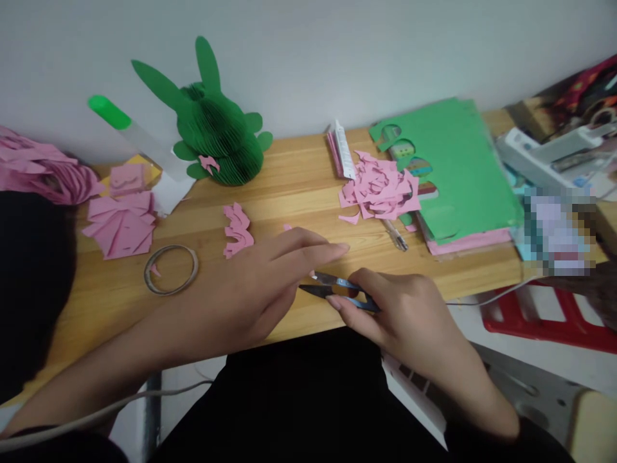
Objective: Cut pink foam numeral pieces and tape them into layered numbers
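Note:
My right hand (400,308) is closed around small thread snips (359,299), whose dark blades are apart and point left. Just left of the blades, my left hand (274,276) hovers or rests over the table with its fingers stretched to the right. A tiny white tip shows beneath its fingers; whether the hand holds anything there is hidden. Behind my left hand lies a wavy-edged pink paper piece (237,230). A pile of pink paper scraps (380,186) sits farther back, with a utility knife (396,235) at its front edge.
A green honeycomb paper rabbit (219,132) stands at the back. At left are a tape ring (170,270), folded pink papers (123,225) and a pink stack (43,167). Green sheets (463,173) lie at right, near a white device (544,157). A red stool (544,321) stands below.

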### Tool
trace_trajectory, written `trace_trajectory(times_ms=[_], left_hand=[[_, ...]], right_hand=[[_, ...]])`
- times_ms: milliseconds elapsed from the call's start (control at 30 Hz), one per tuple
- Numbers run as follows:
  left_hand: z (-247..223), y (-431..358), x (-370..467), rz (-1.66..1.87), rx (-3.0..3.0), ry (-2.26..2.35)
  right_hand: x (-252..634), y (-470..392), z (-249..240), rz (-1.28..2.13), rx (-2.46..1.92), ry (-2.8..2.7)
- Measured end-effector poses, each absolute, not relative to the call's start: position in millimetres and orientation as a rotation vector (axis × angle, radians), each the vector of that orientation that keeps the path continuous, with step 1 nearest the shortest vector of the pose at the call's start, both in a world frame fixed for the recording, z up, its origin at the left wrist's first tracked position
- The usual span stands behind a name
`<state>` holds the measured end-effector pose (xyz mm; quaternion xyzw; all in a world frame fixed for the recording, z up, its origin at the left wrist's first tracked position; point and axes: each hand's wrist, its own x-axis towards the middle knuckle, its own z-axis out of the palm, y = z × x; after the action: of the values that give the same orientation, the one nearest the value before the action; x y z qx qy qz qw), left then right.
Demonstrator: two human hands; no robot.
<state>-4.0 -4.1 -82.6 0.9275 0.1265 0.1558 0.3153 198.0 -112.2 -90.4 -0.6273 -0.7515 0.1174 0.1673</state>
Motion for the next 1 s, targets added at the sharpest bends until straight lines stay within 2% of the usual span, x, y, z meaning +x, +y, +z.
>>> trace_trajectory(times_ms=[467, 1000], left_hand=[[-84.2, -6.1, -1.9, 0.433, 2.388, 0.303], [-94.6, -14.9, 1.6, 0.578, 2.517, 0.266]], right_hand=[[199.0, -112.8, -87.5, 0.286, -1.758, -2.206], [202.7, -116.2, -85.7, 0.511, -1.769, -2.116]])
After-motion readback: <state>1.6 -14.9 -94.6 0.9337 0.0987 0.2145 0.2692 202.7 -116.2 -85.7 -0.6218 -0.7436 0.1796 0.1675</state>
